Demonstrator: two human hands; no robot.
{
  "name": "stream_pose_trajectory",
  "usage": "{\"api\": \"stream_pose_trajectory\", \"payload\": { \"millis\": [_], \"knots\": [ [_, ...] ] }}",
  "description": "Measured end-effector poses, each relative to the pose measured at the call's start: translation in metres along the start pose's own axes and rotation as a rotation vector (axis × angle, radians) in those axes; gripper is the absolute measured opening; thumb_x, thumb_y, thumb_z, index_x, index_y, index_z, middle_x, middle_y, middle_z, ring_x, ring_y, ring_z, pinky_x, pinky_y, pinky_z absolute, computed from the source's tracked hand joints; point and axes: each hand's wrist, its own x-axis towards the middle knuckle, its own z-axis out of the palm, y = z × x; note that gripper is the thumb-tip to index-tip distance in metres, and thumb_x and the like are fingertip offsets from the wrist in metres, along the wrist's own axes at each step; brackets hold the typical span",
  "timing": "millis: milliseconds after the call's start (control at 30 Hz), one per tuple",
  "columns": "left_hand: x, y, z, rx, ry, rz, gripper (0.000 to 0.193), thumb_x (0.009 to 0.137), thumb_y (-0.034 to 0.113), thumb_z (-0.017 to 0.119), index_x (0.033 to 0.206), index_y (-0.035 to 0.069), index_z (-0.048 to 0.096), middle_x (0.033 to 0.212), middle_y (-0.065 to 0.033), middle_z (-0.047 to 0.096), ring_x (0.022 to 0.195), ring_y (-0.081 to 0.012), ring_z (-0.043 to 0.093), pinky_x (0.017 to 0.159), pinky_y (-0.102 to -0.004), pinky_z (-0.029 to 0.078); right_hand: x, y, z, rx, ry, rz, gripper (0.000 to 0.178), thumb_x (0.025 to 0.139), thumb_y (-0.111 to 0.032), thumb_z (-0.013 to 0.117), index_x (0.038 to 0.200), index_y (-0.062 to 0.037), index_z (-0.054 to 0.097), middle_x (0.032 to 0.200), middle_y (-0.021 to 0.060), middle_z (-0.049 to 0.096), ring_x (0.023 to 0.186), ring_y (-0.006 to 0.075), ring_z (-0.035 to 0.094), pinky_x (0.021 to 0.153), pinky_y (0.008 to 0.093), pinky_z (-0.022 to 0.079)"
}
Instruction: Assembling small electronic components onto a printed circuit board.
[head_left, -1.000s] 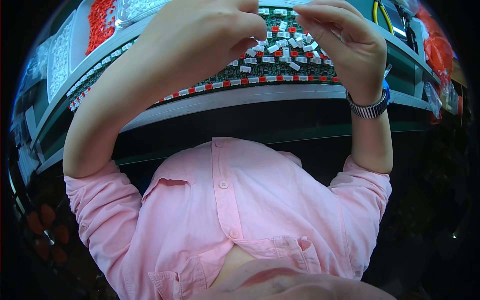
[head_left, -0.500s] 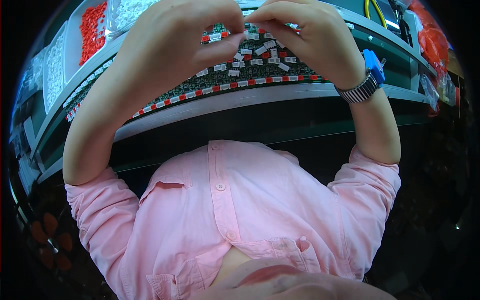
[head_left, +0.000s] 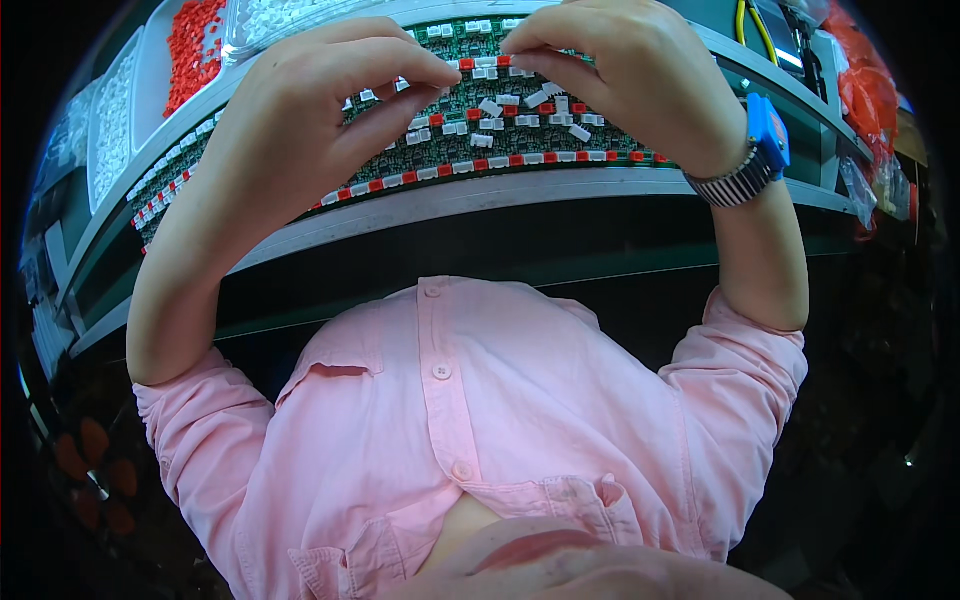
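Green circuit boards [head_left: 468, 98] lie in a long panel on the bench, lined with rows of small red and white connectors [head_left: 470, 166]. My left hand [head_left: 345, 95] is over the panel's left part, thumb and index finger pinched close together near a connector row; anything between the tips is too small to make out. My right hand [head_left: 640, 85] reaches the same row from the right, its thumb and index tips nearly together beside a red connector [head_left: 503, 61]. Several loose white connectors [head_left: 490, 107] lie scattered on the boards between and below my hands.
At the far left stand a tray of red connectors [head_left: 192, 60] and trays of white ones [head_left: 112, 130]. A metal rail [head_left: 420, 203] borders the bench's near edge. Yellow-handled pliers [head_left: 742, 22] and an orange-red plastic bag [head_left: 866, 85] are at the right.
My hands, whose fingertips were almost meeting, have parted. The left one has moved left and slightly nearer; the right one has shifted a little to the right. The view has shifted slightly.
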Motion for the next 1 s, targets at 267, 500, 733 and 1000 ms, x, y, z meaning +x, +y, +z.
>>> {"api": "stream_pose_trajectory", "payload": {
  "millis": [267,500,733,1000],
  "knots": [
    [-0.001,0.004,-0.002,0.097,-0.091,-0.104,0.019,0.080,-0.002,0.071,0.098,0.005,0.070,0.085,-0.0052,0.065,0.070,-0.0157,0.058,0.056,-0.0235,0.045,-0.005,-0.041,-0.009,-0.259,0.051,-0.156,0.003,0.082,-0.011,0.064,0.084,-0.0092,0.064,0.087,0.0054,0.056,0.078,0.0210,0.053,0.069,0.0282,0.046],
    [0.014,0.016,0.006,0.195,-0.207,-0.222,0.018,0.077,-0.001,0.072,0.093,0.005,0.069,0.081,-0.0043,0.063,0.066,-0.0151,0.056,0.056,-0.0248,0.045,-0.017,-0.038,-0.006,-0.007,0.242,-0.137,0.015,0.088,-0.003,0.067,0.103,-0.0019,0.065,0.100,0.0077,0.067,0.082,0.0166,0.062,0.069,0.0250,0.052],
    [0.016,0.022,0.010,0.239,-0.148,-0.188,0.014,0.076,-0.001,0.072,0.088,0.006,0.067,0.080,-0.0026,0.063,0.065,-0.0152,0.055,0.058,-0.0251,0.044,-0.057,-0.033,-0.010,0.353,0.246,0.230,0.022,0.089,-0.003,0.066,0.111,-0.0029,0.061,0.103,0.0085,0.066,0.085,0.0167,0.062,0.073,0.0254,0.051],
    [0.008,0.018,0.012,0.247,-0.148,-0.113,0.013,0.077,-0.002,0.071,0.085,0.006,0.065,0.083,-0.0026,0.063,0.067,-0.0158,0.056,0.059,-0.0251,0.045,-0.082,-0.028,0.000,0.429,0.391,0.203,0.022,0.089,0.000,0.066,0.110,-0.0018,0.062,0.104,0.0105,0.067,0.090,0.0191,0.064,0.078,0.0255,0.053]
  ]
}}
